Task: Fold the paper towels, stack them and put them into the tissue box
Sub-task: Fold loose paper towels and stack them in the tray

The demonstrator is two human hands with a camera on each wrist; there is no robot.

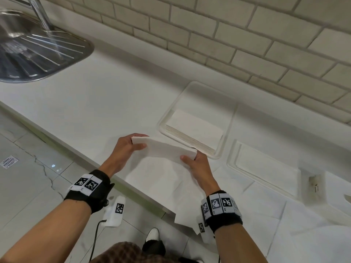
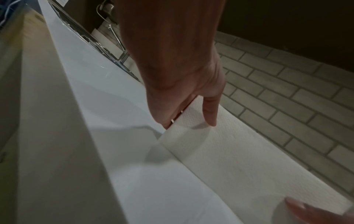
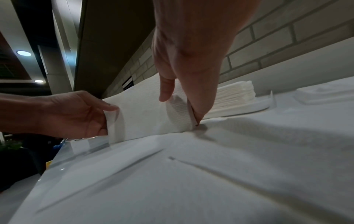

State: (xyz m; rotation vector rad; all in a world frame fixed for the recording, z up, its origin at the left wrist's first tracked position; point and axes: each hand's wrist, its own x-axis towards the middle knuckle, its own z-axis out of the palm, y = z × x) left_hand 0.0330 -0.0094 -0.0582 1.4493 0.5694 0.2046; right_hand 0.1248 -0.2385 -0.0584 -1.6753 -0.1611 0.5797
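The white countertop [image 1: 98, 95] runs along a wall of pale brick tiles [image 1: 228, 35], with a steel sink drainboard [image 1: 38, 54] at its far left end. Loose unfolded paper towels [image 1: 171, 186] cover the near part of the counter, some hanging over its front edge. Behind them, against the wall, sits the shallow white tissue box tray [image 1: 171, 111], holding 1 neat stack of folded towels [image 1: 195, 128] along its near side. To the right of the tray lies a flat white lid [image 1: 266, 168]. In front of the tray, lifted just above the loose sheets, is 1 folded paper towel [image 1: 165, 149], a long narrow strip held by both ends. The left hand [image 1: 125, 152] pinches the left end, thumb on top and fingers underneath. The right hand [image 1: 199, 168] pinches the right end the same way, thumb [image 3: 166, 89] pressing the top face; this end hovers close to the tray's near rim. Both wrists wear black bands with printed markers.
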